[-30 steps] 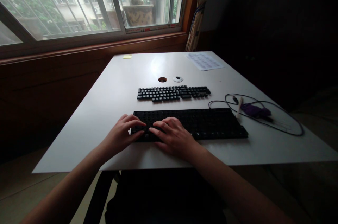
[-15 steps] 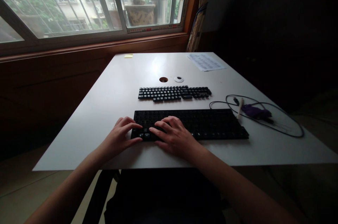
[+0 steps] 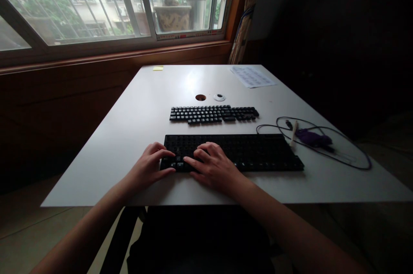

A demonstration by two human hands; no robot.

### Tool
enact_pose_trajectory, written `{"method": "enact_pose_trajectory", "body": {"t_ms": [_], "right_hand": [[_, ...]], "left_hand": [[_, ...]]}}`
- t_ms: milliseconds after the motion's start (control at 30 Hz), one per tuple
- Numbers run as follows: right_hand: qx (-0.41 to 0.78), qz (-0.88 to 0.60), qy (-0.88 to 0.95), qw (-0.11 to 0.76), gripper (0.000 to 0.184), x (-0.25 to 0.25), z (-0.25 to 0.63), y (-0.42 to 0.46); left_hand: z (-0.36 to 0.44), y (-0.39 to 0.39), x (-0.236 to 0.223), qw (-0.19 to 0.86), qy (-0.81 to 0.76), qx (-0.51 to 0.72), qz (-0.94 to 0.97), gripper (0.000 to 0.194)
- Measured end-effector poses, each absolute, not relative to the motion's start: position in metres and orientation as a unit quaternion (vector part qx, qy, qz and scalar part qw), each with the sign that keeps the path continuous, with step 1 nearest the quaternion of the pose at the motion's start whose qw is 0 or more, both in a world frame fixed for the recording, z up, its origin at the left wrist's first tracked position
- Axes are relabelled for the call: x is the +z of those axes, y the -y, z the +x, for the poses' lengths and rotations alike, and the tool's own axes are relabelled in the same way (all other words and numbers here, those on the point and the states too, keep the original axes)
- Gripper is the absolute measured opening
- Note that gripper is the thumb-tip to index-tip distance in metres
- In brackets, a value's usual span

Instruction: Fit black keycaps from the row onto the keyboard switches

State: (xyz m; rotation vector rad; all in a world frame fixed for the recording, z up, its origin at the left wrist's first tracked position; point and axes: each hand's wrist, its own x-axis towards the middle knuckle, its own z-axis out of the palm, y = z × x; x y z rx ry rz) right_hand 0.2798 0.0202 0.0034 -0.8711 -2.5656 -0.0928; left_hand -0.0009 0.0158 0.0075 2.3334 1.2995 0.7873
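A black keyboard base (image 3: 258, 151) lies lengthwise near the table's front edge, most of its key positions dark and seemingly without caps. A few keycaps (image 3: 180, 165) sit at its lower left corner. My left hand (image 3: 150, 164) rests at the left end, index finger on the keys and thumb apart at the front edge. Over the left-middle part is my right hand (image 3: 214, 166), its index finger stretched toward those caps and the other fingers bent. I see nothing held in either hand. Beyond the base, loose black keycaps (image 3: 203, 115) stand in keyboard-like rows.
On the right lie a looped cable (image 3: 355, 166), a purple cloth-like item (image 3: 312, 137) and a pale stick (image 3: 294, 133). Printed paper (image 3: 253, 77) and a yellow sticky note (image 3: 158, 68) are at the far edge. A round hole (image 3: 200, 97) opens in the white table (image 3: 106, 145).
The right hand's middle fingers curl slightly more than before. The view has shifted a little; the left hand and keyboard base keep their places.
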Motion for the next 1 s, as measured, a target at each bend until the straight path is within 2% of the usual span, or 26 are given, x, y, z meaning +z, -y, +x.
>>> {"method": "enact_pose_trajectory", "body": {"t_ms": [467,1000], "right_hand": [[-0.041,-0.313,0.922,0.226,0.045,0.0003,0.2779,-0.0171],[-0.030,-0.315,0.918,0.238,0.038,0.0010,0.2765,-0.0163]], "left_hand": [[-0.0029,-0.0148,0.0043,0.177,-0.455,0.287,0.824,0.031],[-0.0024,-0.0138,0.0059,0.185,-0.457,0.279,0.824,0.030]]}}
